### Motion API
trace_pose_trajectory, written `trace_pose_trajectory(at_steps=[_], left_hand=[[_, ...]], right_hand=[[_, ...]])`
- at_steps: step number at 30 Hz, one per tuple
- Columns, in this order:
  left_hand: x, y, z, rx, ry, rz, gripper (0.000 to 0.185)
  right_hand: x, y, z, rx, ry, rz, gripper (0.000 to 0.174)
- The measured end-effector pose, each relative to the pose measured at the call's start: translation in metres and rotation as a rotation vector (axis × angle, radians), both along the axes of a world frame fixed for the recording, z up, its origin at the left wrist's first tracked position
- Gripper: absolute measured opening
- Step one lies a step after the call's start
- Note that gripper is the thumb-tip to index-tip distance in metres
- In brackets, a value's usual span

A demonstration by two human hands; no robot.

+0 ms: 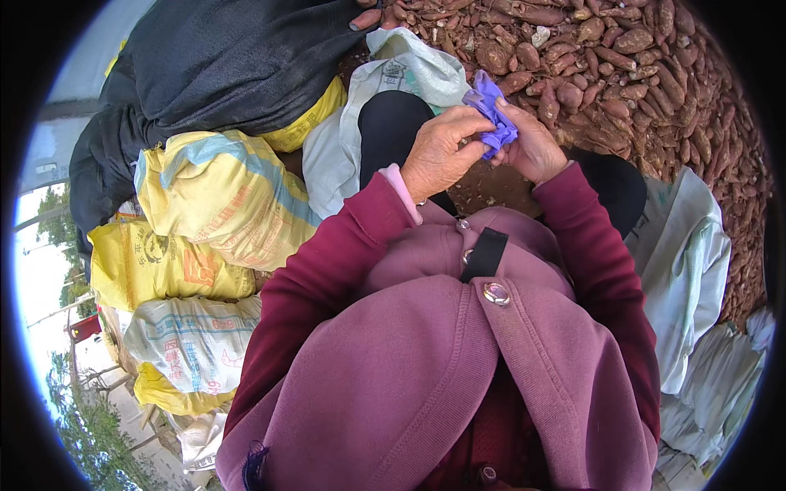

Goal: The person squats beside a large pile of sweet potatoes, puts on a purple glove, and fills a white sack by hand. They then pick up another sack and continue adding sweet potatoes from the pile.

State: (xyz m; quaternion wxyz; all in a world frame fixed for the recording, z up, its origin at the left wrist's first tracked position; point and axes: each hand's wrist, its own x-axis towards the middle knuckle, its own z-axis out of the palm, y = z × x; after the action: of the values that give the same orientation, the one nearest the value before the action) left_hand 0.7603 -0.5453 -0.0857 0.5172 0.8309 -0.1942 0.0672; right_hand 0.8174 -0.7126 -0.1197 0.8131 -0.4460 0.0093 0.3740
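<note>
My left hand (441,150) and my right hand (535,146) come together above my lap, between my bent knees. Crumpled between them is a thin purple disposable glove (488,107), or possibly a pair bunched together. The left thumb and fingers pinch its near side, while the right thumb presses on it from the other side. The right fingers are partly hidden behind it. Beyond the hands spreads a large heap of reddish-brown sweet potatoes (571,92). A white woven sack (411,64) lies just behind the glove, beside my left knee.
On the left stand filled yellow woven sacks (227,196), a printed white sack (184,344) and a large dark cloth (227,67) draped over sacks. Pale woven sacks (681,270) lie to my right. Bare brown soil (491,187) shows between my knees.
</note>
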Motion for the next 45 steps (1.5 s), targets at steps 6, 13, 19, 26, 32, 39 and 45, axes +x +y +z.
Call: trace_pose_trajectory(at_steps=[6,13,19,26,32,39,45], left_hand=[[0.011,0.019,-0.023,-0.336,0.33,0.187,0.011],[0.016,0.022,-0.031,-0.522,0.491,0.198,0.007],[0.013,0.021,-0.036,-0.535,0.597,0.185,0.007],[0.016,0.02,-0.041,-0.437,0.636,0.293,0.014],[0.013,0.016,-0.047,-0.364,0.621,0.264,0.014],[0.015,0.02,-0.058,0.107,0.375,0.29,0.012],[0.016,0.015,-0.061,-0.575,0.746,0.374,0.009]], right_hand=[[-0.002,-0.001,-0.012,-0.207,-0.028,-0.089,0.039],[-0.011,0.009,-0.008,-0.351,-0.56,-0.096,0.025],[-0.004,0.012,-0.024,-0.26,-0.397,0.009,0.017],[-0.002,0.001,-0.016,-0.357,-0.53,-0.057,0.019],[-0.002,0.013,-0.019,-0.51,-0.83,0.084,0.017],[0.001,-0.002,-0.025,-0.977,-1.103,0.023,0.008],[-0.007,0.0,-0.025,-1.079,-1.22,0.082,0.009]])
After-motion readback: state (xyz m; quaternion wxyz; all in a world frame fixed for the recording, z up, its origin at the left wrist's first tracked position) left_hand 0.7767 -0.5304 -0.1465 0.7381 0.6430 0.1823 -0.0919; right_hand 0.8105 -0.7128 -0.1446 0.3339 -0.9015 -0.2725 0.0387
